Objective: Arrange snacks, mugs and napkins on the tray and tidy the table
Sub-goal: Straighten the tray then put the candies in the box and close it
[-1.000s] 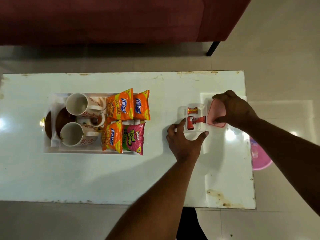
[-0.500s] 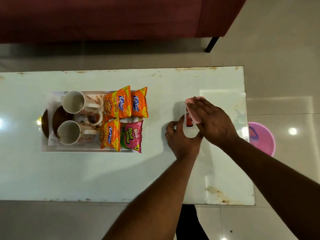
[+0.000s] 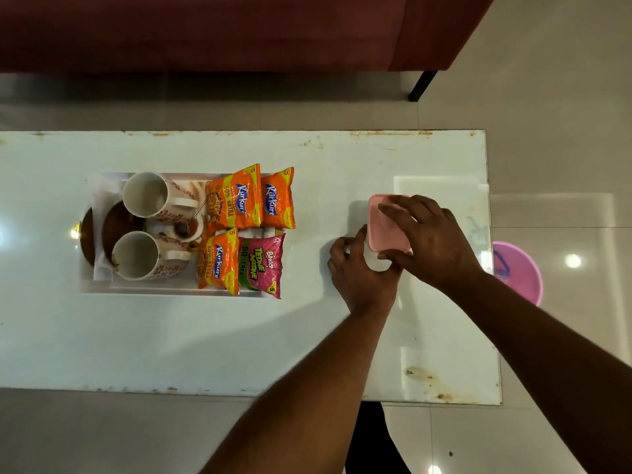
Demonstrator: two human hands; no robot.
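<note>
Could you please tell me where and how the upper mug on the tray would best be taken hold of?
Grip the upper mug by its handle, coming in from the right, probably just above the orange snack packets. The handle points right towards them, while the second mug sits close below, leaving little room to wrap the body.

Glossy beige tiled floor (image 3: pixel 547 97), dark red sofa (image 3: pixel 239 29), pink bucket (image 3: pixel 523 271)

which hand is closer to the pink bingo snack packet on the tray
Left. The left hand sits at the near-left corner of the pink lid, a short gap to the right of the pink Bingo packet. The right hand lies on the lid, farther right.
</note>
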